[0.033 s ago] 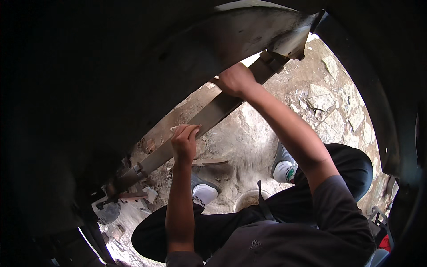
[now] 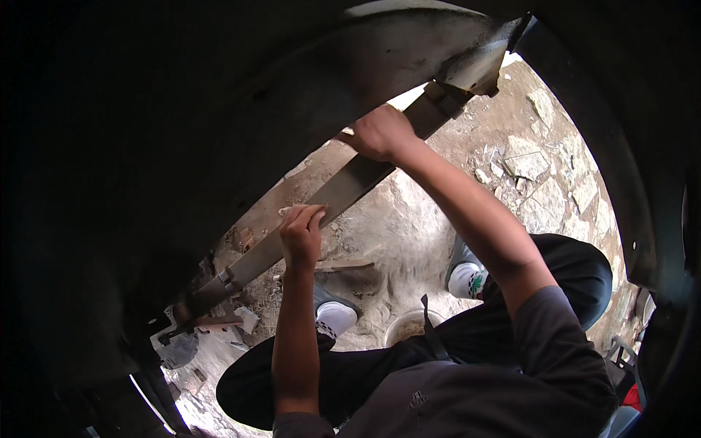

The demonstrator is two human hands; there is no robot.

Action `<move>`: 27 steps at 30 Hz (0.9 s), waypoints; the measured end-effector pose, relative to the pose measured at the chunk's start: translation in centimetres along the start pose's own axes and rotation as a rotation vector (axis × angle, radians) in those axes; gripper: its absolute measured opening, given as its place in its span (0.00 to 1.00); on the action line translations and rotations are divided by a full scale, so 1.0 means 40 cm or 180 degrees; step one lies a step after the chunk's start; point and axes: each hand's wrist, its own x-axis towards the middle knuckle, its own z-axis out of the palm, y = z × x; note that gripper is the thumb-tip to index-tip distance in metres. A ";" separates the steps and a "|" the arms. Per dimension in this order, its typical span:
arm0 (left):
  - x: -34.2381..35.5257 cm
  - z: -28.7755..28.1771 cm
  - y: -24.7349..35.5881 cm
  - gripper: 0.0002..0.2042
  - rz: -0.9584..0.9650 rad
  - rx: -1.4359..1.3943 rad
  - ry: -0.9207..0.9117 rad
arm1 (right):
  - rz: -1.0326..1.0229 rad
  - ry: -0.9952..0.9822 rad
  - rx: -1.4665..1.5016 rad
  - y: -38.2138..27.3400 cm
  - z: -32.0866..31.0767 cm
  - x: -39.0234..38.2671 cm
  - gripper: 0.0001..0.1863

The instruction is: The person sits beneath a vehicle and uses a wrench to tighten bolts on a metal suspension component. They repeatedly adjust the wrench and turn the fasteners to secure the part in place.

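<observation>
A long flat metal bar (image 2: 347, 181) runs on a slant from lower left to upper right, below a large dark curved metal panel (image 2: 394, 55). My left hand (image 2: 299, 232) is closed around the lower middle part of the bar, its thumb lying on the near edge. Farther up, my right hand (image 2: 383, 133) is curled over the bar, close against the panel's lower rim. A small dark tip shows by its fingers, but what they hold is hidden.
At its upper end the bar meets a bracket (image 2: 445, 98). A round container (image 2: 412, 326) stands between my feet. Broken stone slabs (image 2: 526, 159) lie on the dirt floor to the right, and a flat strip (image 2: 345, 266) lies near my left foot. Dark panels enclose both sides.
My right hand has shifted very slightly along the panel's rim. The left hand and the bar look the same.
</observation>
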 end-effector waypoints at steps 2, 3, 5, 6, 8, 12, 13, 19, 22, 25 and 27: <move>0.036 0.030 0.022 0.05 0.0036 0.0067 0.0069 | 0.0233 -0.0212 -0.0058 -0.011 -0.016 0.013 0.27; 0.054 0.039 0.032 0.05 0.0034 0.0125 0.0108 | 0.0373 -0.0269 -0.0169 -0.019 -0.017 0.015 0.27; 0.109 0.068 0.067 0.06 0.0118 0.0071 0.0092 | 0.0286 -0.0379 -0.0154 -0.008 -0.016 0.019 0.28; 0.126 0.080 0.077 0.06 0.0174 0.0031 0.0089 | 0.0249 -0.0424 -0.0162 0.001 -0.020 0.021 0.28; 0.125 0.074 0.067 0.06 0.0207 -0.0062 -0.0113 | 0.0304 -0.0501 -0.0150 0.005 -0.021 0.016 0.28; 0.062 0.013 0.005 0.07 0.0203 0.0088 -0.0269 | 0.0345 -0.0440 -0.0215 0.001 -0.029 0.006 0.28; 0.055 0.003 -0.014 0.07 0.0164 0.0109 -0.0287 | 0.0400 -0.0470 -0.0182 -0.002 -0.030 0.005 0.28; 0.086 0.026 0.025 0.05 0.0235 0.0202 -0.0196 | 0.0376 -0.0550 -0.0068 -0.010 -0.031 0.012 0.27; 0.125 0.036 0.050 0.05 0.0209 0.0160 -0.0246 | 0.0484 -0.0586 -0.0065 -0.017 -0.038 0.013 0.26; 0.086 0.039 0.032 0.06 0.0086 -0.0064 -0.0190 | 0.0544 -0.0575 -0.0107 -0.019 -0.046 0.012 0.27; 0.053 0.013 0.001 0.06 0.0067 0.0063 -0.0093 | 0.0605 -0.0613 -0.0144 -0.018 -0.041 0.007 0.27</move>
